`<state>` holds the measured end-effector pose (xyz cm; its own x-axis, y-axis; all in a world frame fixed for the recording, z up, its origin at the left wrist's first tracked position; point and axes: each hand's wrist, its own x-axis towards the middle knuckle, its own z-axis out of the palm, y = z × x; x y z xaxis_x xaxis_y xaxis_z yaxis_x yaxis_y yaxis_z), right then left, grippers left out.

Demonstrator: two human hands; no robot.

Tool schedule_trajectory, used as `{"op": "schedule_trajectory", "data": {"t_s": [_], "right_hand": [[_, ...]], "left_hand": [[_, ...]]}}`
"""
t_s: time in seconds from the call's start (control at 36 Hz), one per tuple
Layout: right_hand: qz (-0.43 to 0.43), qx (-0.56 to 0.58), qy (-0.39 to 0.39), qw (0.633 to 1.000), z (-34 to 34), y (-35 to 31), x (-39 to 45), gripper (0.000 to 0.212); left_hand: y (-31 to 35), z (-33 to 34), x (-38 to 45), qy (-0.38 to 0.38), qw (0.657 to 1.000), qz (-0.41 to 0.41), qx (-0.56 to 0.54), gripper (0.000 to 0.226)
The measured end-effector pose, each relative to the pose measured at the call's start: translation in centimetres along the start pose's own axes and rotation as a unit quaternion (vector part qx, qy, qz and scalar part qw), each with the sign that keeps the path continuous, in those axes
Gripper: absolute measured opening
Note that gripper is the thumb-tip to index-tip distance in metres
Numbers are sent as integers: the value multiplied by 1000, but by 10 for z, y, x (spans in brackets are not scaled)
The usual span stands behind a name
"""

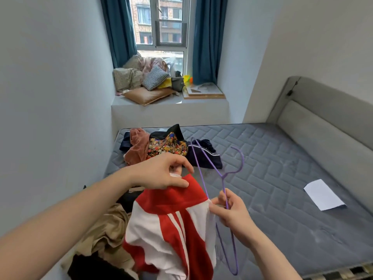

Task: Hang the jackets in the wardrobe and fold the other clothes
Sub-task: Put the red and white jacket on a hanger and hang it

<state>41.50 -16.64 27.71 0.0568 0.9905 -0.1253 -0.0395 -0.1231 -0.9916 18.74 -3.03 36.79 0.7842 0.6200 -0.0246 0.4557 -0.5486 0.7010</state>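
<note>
Jacket (171,225), red and white with white stripes, held up over the near edge of the mattress (282,178), between the two hands; left hand (161,174) pinches the red collar at the top, thumb and curled fingers closed on the fabric; right hand (232,213) grips, fingers curled, the thin purple hanger (223,178) just below its neck, touching the jacket's white shoulder edge; one arm of the hanger runs up and left past the collar, the hook curves up to the right, and the lower loop hangs down beside the jacket's right side; whether any part of the hanger sits inside the jacket cannot be told. Below and left of the jacket, a beige garment (109,235) lies crumpled over dark cloth (96,267) at the near corner. Beyond the left hand, a heap (157,146) of clothes on the far left of the mattress: a rust-brown piece, a patterned piece with black lining, and a navy piece with a white stripe. Well to the right on the grey quilted mattress, a white sheet (325,195) of paper lies flat. A padded grey headboard (323,122) borders the right side. At the far wall, a window ledge (171,102) carries cushions and bedding, flanked by blue curtains (207,37).
</note>
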Motion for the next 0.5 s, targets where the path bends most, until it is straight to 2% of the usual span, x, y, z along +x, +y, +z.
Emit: {"op": "schedule_trajectory", "data": {"t_s": [0.06,0.17,0.28,0.39,0.44,0.5], "right_hand": [[-11,2,22,1000,-6,1,-3,48],[-20,10,45,999,-18,3,-7,49],[24,23,-3,999,-26,1,-11,57],[60,-46,-66,995,-20,3,-15,47],[50,-54,-50,996,-12,6,-14,42],[24,-45,1,999,-7,5,-9,46]], "left_hand": [[-11,-7,4,38,999,-11,9,22],[-28,-22,14,161,986,-17,33,11],[-30,-36,22,256,965,-27,48,15],[-14,-49,30,298,954,11,33,21],[-1,-54,33,297,953,48,23,21],[14,-60,35,294,952,79,14,21]]}}
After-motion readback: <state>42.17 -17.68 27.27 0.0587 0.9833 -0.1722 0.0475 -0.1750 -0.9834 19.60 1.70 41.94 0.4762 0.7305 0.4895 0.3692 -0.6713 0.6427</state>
